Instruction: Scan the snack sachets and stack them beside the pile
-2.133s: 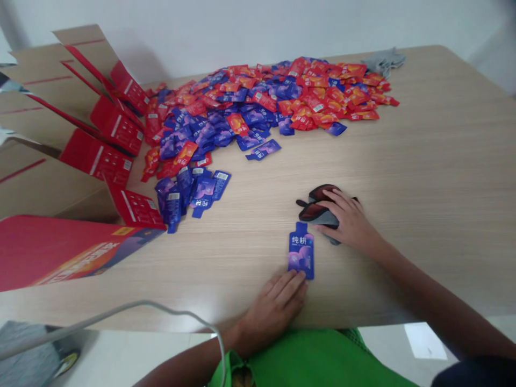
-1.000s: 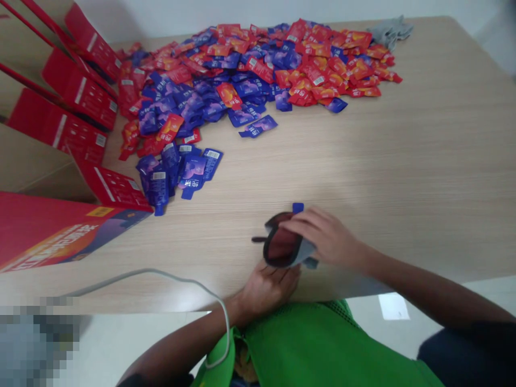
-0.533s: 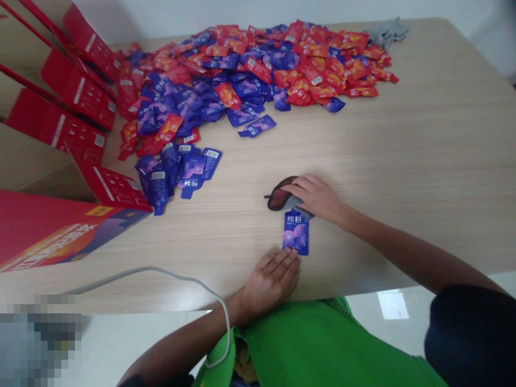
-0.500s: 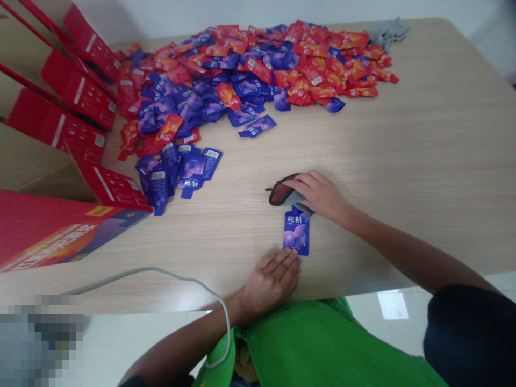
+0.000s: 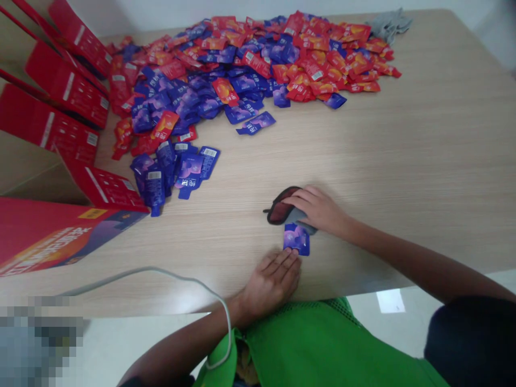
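A blue and purple pouch [image 5: 296, 239] lies flat near the table's front edge, its upper part covered. My right hand [image 5: 322, 210] is closed over a grey cloth-like piece with a black-edged maroon pad [image 5: 279, 208] that looks like an eye mask or mitt; it rests on the top of the pouch. My left hand [image 5: 274, 279] lies with its fingers stretched out flat, the fingertips touching the pouch's lower edge.
A heap of red and blue pouches [image 5: 242, 70] spreads along the back. Several blue pouches [image 5: 189, 169] lie beside open red boxes [image 5: 100, 185] at the left. A grey cloth [image 5: 389, 26] sits at the far corner. A grey cable [image 5: 161, 271] crosses the front.
My right hand has slid the grey and maroon piece toward me, down over the pouch, covering more of it. My left hand stays where it was.
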`<state>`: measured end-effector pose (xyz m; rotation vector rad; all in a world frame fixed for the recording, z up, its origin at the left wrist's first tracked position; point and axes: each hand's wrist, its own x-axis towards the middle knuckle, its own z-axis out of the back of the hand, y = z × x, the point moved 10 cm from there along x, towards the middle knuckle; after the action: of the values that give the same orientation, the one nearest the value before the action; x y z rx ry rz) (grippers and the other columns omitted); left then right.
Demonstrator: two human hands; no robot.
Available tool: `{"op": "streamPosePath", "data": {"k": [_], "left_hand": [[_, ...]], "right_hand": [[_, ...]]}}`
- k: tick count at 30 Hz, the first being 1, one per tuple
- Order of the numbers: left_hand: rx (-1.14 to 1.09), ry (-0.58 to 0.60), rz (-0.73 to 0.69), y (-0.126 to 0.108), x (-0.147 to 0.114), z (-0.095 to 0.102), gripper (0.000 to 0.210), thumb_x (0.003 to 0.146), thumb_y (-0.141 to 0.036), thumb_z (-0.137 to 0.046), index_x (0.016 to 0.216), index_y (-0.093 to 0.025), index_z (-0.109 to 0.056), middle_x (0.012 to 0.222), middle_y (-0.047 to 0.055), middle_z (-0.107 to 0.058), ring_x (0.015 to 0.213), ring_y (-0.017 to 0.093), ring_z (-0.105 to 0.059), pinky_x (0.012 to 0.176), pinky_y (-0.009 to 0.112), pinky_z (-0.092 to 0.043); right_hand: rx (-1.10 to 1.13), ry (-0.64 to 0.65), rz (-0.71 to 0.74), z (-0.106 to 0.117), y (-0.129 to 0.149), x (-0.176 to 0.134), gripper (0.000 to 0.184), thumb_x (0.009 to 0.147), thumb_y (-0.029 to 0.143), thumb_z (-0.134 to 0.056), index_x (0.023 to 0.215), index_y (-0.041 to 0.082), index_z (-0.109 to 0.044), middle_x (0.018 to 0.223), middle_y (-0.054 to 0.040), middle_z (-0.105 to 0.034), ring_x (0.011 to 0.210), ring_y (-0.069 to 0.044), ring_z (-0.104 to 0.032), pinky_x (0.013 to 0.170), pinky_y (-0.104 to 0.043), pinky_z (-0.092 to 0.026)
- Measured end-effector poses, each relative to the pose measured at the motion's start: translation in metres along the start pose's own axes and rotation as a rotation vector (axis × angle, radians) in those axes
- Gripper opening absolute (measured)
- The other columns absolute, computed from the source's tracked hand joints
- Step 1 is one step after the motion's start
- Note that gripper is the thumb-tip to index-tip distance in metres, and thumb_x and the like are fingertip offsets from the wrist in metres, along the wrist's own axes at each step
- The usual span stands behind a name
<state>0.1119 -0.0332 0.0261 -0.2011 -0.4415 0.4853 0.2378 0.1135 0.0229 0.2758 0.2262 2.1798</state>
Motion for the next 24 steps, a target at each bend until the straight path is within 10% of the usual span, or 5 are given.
{"op": "streamPosePath", "data": {"k": [4, 7, 12, 17, 24], "left_hand": [[-0.008, 0.003, 0.022, 0.002, -0.001, -0.002, 0.038, 0.103, -0.025, -0.062, 0.138, -0.012, -0.065, 0.145, 0.014, -0.067, 0.139, 0.024, -0.061, 0.122, 0.04, -0.046], [-0.015, 0.007, 0.028, 0.002, -0.002, -0.003, 0.039, 0.103, -0.025, -0.061, 0.139, -0.012, -0.064, 0.143, 0.014, -0.068, 0.137, 0.025, -0.062, 0.121, 0.041, -0.047], [-0.031, 0.041, 0.068, 0.005, -0.003, -0.004, 0.023, 0.103, -0.024, -0.061, 0.122, -0.017, -0.072, 0.099, 0.006, -0.081, 0.084, 0.017, -0.078, 0.094, 0.033, -0.062], [-0.011, 0.022, 0.016, 0.001, 0.0, -0.003, 0.034, 0.104, -0.024, -0.06, 0.135, -0.012, -0.066, 0.141, 0.013, -0.069, 0.133, 0.024, -0.065, 0.118, 0.039, -0.049], [-0.001, 0.006, 0.022, 0.002, 0.0, -0.001, 0.036, 0.103, -0.025, -0.061, 0.137, -0.012, -0.066, 0.145, 0.012, -0.067, 0.138, 0.025, -0.061, 0.122, 0.042, -0.046]], "right_hand": [[-0.035, -0.142, -0.093, 0.043, -0.027, 0.016, 0.058, 0.091, 0.024, -0.071, 0.147, 0.023, -0.057, 0.13, -0.0134, -0.067, 0.117, -0.034, -0.058, 0.102, -0.05, -0.048], [0.062, -0.256, -0.035, 0.063, 0.008, 0.0, 0.056, 0.096, 0.031, -0.063, 0.15, 0.021, -0.054, 0.131, -0.0137, -0.067, 0.117, -0.033, -0.059, 0.103, -0.048, -0.049], [0.131, -0.003, 0.162, 0.008, 0.08, -0.037, 0.038, 0.1, 0.025, -0.058, 0.138, 0.025, -0.064, 0.123, -0.0077, -0.073, 0.107, -0.026, -0.061, 0.097, -0.043, -0.049], [0.079, -0.006, 0.054, -0.01, 0.025, -0.016, 0.048, 0.092, 0.024, -0.071, 0.139, 0.022, -0.062, 0.128, -0.0111, -0.07, 0.115, -0.03, -0.06, 0.099, -0.045, -0.048], [-0.014, -0.26, -0.116, 0.073, -0.033, 0.012, 0.054, 0.09, 0.021, -0.069, 0.143, 0.023, -0.06, 0.128, -0.0123, -0.068, 0.115, -0.034, -0.059, 0.102, -0.05, -0.048]]}}
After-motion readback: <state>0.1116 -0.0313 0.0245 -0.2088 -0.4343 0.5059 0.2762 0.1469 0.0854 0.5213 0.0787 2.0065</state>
